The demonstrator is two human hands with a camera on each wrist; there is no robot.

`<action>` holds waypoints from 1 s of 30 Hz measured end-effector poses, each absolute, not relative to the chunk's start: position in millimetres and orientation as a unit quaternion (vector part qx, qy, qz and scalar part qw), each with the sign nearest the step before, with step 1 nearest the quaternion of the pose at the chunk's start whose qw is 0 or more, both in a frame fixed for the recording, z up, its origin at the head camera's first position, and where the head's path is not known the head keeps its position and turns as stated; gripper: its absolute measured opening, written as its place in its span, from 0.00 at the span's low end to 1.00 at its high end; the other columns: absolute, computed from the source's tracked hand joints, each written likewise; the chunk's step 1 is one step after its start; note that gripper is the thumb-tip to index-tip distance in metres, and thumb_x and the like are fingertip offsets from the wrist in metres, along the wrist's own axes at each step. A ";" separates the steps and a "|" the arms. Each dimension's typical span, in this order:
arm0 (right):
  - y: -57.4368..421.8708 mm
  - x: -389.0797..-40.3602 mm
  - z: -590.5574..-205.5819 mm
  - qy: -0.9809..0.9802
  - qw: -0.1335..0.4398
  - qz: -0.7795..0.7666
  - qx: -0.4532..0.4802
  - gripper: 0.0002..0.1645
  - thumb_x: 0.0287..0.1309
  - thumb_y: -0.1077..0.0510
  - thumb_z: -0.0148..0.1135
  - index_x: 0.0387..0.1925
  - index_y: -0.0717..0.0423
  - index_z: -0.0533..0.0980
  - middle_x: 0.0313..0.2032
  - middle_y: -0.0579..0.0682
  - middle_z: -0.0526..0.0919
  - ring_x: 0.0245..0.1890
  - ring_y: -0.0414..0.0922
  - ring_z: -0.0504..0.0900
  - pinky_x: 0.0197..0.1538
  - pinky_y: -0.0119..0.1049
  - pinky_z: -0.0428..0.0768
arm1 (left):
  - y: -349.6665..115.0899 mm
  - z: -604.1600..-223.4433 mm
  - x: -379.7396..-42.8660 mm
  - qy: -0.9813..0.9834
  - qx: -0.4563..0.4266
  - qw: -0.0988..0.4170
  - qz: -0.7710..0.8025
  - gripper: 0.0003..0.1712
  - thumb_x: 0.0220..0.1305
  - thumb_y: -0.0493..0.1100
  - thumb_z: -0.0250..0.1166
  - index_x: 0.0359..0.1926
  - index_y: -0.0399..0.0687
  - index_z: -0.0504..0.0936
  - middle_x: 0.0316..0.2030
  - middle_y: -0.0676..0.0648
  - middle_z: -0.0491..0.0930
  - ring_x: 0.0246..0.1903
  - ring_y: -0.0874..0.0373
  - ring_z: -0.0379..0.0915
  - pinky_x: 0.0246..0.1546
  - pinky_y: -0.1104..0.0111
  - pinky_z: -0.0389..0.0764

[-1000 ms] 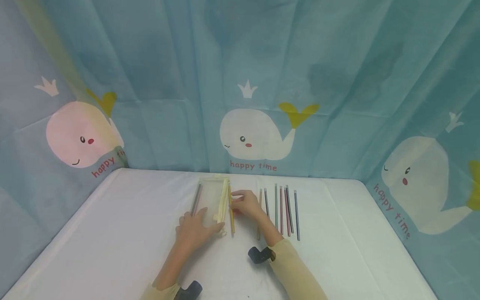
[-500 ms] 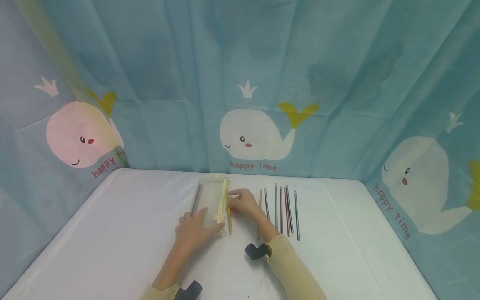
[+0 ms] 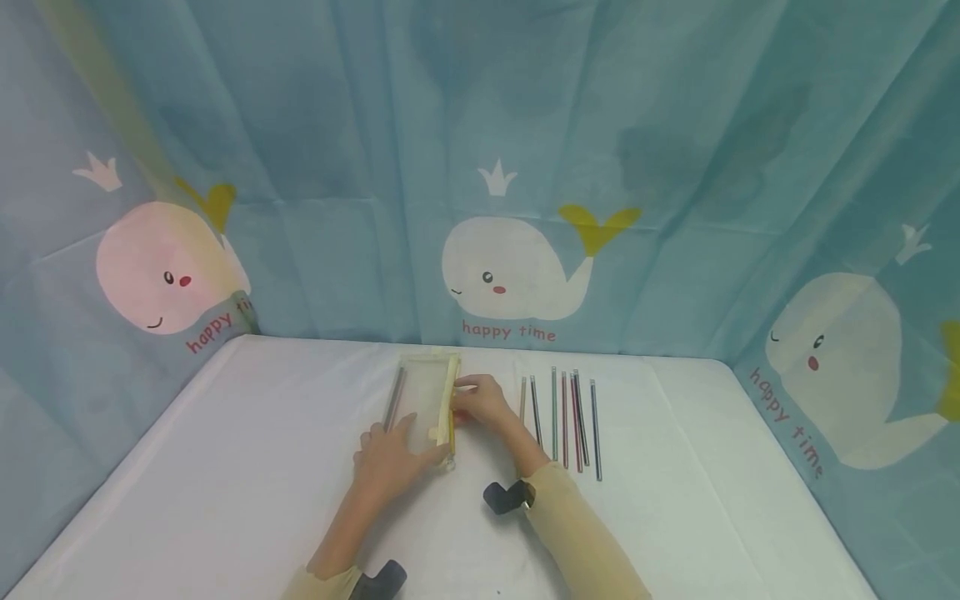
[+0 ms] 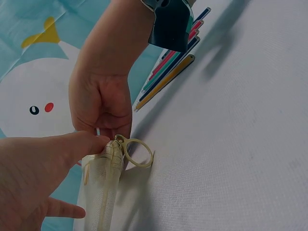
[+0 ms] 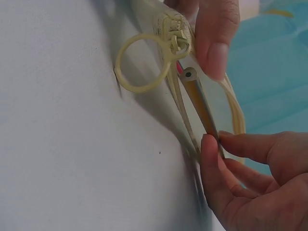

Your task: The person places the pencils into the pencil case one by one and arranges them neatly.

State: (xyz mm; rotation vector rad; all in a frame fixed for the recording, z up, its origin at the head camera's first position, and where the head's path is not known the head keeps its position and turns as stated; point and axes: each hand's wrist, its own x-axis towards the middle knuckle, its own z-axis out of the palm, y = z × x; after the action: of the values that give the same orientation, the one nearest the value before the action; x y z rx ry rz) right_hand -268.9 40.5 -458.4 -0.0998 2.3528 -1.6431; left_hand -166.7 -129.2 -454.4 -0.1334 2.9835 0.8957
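A pale-yellow mesh zip pencil case (image 3: 426, 383) lies on the table, its zipper side facing right. Across its near end spreads my left hand (image 3: 393, 458), gripping it with the thumb at the zipper edge and the fingers toward the far side. My right hand (image 3: 483, 402) pinches a yellow pencil (image 5: 199, 103) between thumb and fingertips. In the right wrist view this pencil lies lengthwise between the parted zipper edges. The zipper's ring pull (image 5: 139, 89) hangs at the near end. Through the mesh, dark and reddish pencils (image 3: 394, 400) show along the left side.
Several loose pencils (image 3: 564, 417) lie in a rough row right of my right hand, partly hidden by its forearm. White cloth (image 3: 225, 467) covers the table. A blue curtain (image 3: 337, 208) with whale prints hangs behind and at the sides.
My right hand has moved left with the yellow pencil, from beside the case into its zipper opening. The left hand stays in place on the case.
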 end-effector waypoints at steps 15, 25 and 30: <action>30.3 -270.0 -465.6 0.794 0.132 -0.593 -0.028 0.30 0.60 0.67 0.68 0.64 0.72 0.76 0.43 0.64 0.90 0.27 0.42 0.87 0.39 0.37 0.88 | -129.4 -455.4 -166.7 0.954 -0.046 0.014 0.297 0.55 0.60 0.72 0.71 0.75 0.38 0.71 0.60 0.25 0.72 0.55 0.32 0.67 0.53 0.35 0.69; 24.5 -267.2 -466.6 0.799 0.124 -0.587 -0.042 0.31 0.57 0.68 0.70 0.63 0.74 0.76 0.44 0.65 0.90 0.34 0.49 0.90 0.42 0.39 0.88 | -128.1 -455.6 -166.0 0.954 -0.047 0.016 0.297 0.55 0.60 0.72 0.71 0.75 0.38 0.71 0.61 0.24 0.71 0.56 0.31 0.67 0.54 0.34 0.68; 20.7 -266.6 -466.9 0.804 0.114 -0.581 -0.048 0.31 0.54 0.70 0.69 0.61 0.75 0.77 0.42 0.66 0.89 0.32 0.49 0.89 0.41 0.39 0.88 | -128.0 -454.5 -165.0 0.954 -0.048 0.014 0.295 0.55 0.60 0.72 0.70 0.74 0.38 0.71 0.61 0.25 0.72 0.56 0.31 0.67 0.54 0.34 0.69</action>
State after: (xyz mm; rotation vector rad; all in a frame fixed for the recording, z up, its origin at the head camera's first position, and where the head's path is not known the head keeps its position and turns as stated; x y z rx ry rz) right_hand -266.6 20.7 -466.9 -0.1419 2.3572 -1.7041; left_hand -165.0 -128.0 -454.5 -0.1498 2.9709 0.9193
